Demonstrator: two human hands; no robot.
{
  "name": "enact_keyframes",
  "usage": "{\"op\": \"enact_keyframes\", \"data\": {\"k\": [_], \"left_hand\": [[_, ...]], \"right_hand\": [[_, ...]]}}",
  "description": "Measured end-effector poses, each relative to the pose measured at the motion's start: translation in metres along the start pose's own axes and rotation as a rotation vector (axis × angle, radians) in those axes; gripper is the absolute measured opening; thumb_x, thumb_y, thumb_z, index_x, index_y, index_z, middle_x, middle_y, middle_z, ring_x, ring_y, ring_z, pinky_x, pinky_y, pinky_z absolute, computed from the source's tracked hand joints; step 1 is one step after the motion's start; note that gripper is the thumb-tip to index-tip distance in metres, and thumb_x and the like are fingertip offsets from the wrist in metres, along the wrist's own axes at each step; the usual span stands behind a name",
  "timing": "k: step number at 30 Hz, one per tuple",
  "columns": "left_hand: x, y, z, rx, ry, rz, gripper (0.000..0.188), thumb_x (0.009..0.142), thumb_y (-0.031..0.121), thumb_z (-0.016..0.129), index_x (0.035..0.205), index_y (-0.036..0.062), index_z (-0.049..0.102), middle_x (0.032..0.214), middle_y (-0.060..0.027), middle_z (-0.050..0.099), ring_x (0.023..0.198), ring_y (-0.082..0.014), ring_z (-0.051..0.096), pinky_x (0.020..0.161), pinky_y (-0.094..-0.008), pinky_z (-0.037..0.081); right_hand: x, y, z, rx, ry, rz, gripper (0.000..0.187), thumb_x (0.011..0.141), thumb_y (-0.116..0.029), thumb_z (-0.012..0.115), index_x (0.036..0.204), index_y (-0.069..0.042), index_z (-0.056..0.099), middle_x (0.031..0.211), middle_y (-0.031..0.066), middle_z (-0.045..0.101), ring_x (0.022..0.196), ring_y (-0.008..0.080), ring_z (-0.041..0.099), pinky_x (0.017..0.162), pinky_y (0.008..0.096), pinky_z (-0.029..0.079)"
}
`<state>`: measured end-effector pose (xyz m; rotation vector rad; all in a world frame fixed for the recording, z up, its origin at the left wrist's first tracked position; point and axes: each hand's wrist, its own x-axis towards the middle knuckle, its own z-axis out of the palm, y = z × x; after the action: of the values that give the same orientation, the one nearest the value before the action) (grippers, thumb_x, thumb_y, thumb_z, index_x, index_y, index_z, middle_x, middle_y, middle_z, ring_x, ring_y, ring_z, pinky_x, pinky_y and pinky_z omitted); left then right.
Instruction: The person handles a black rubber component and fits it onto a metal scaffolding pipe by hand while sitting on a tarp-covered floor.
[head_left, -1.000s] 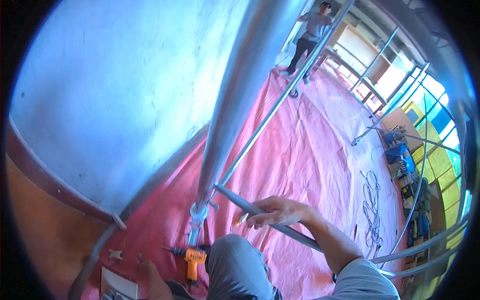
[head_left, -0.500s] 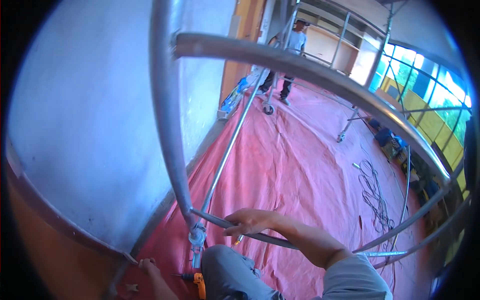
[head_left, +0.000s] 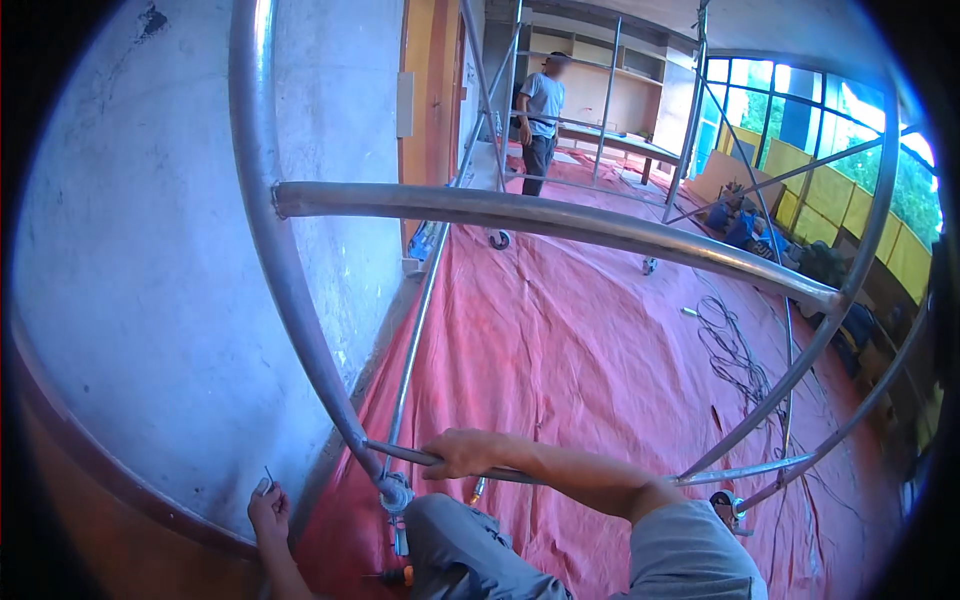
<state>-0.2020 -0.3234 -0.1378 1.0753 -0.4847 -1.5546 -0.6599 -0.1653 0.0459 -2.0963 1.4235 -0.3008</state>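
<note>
My right hand point(head_left: 458, 453) is wrapped over the low crossbar point(head_left: 520, 477) of a grey metal scaffold frame point(head_left: 300, 330), near its left upright. Beside the blue-white wall point(head_left: 180, 330), my left hand point(head_left: 268, 510) is raised and pinches a thin dark pin-like piece point(head_left: 269, 477); its exact kind is too small to tell. Just right of that hand, at the foot of the upright, is a metal caster fitting point(head_left: 397, 495). An orange and black power drill point(head_left: 398, 576) lies on the red sheet below it, partly hidden by my knee.
Red sheeting point(head_left: 570, 350) covers the floor, with a tangled cable point(head_left: 735, 345) on the right. Farther back, a person point(head_left: 541, 120) stands by another wheeled scaffold point(head_left: 600, 110). A diagonal brace point(head_left: 418, 330) runs from the near frame. Bags and tools point(head_left: 750, 230) line the right side.
My left hand has risen from near the floor to the wall, the thin piece now visible in it. My right hand has shifted slightly left along the crossbar. The view has tilted up.
</note>
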Motion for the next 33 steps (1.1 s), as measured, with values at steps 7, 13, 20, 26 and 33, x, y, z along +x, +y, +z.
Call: {"op": "enact_keyframes", "data": {"k": [7, 13, 20, 26, 33], "left_hand": [[0.001, -0.002, 0.01, 0.1, -0.026, -0.046, 0.04, 0.095, -0.007, 0.067, 0.132, 0.0055, 0.06, 0.106, -0.0071, 0.069, 0.085, -0.0147, 0.066, 0.074, -0.0301, 0.059], [-0.01, -0.003, 0.025, 0.06, -0.085, 0.033, 0.031, 0.095, -0.006, 0.067, 0.124, 0.005, 0.062, 0.103, -0.0057, 0.068, 0.082, -0.0147, 0.066, 0.072, -0.0283, 0.059], [-0.048, 0.024, 0.045, 0.117, -0.096, -0.036, 0.041, 0.09, -0.006, 0.069, 0.129, 0.0067, 0.061, 0.107, -0.0065, 0.069, 0.088, -0.0147, 0.065, 0.076, -0.0294, 0.056], [-0.084, 0.019, 0.084, 0.096, -0.099, -0.2, 0.051, 0.088, -0.006, 0.074, 0.135, 0.0063, 0.059, 0.11, -0.0075, 0.07, 0.09, -0.0159, 0.066, 0.077, -0.0304, 0.055], [-0.096, 0.058, 0.126, 0.22, -0.332, -0.198, 0.051, 0.092, 0.006, 0.08, 0.137, 0.0011, 0.056, 0.107, -0.0113, 0.072, 0.092, -0.0196, 0.071, 0.083, -0.0341, 0.06]], "right_hand": [[-0.022, -0.004, 0.013, -0.002, -0.003, 0.16, 0.048, 0.095, -0.037, 0.073, 0.126, -0.002, 0.062, 0.095, 0.0181, 0.076, 0.09, 0.035, 0.075, 0.081, 0.0483, 0.056], [-0.082, -0.033, -0.014, 0.129, -0.186, 0.425, 0.05, 0.101, -0.045, 0.07, 0.13, -0.005, 0.06, 0.097, 0.0154, 0.075, 0.092, 0.0302, 0.076, 0.081, 0.0481, 0.057], [-0.076, -0.038, 0.004, -0.194, -0.102, 0.568, 0.035, 0.105, -0.038, 0.063, 0.124, -0.008, 0.063, 0.081, 0.0219, 0.072, 0.075, 0.0439, 0.072, 0.069, 0.0576, 0.054], [-0.091, -0.013, 0.019, -0.316, 0.108, 0.382, 0.029, 0.104, -0.038, 0.066, 0.118, -0.012, 0.065, 0.065, 0.0153, 0.066, 0.052, 0.0396, 0.065, 0.049, 0.0561, 0.049], [-0.125, 0.06, 0.059, -0.466, -0.017, 0.387, 0.036, 0.107, -0.042, 0.059, 0.132, -0.016, 0.065, 0.073, 0.0092, 0.07, 0.056, 0.0262, 0.07, 0.05, 0.0518, 0.053]]}}
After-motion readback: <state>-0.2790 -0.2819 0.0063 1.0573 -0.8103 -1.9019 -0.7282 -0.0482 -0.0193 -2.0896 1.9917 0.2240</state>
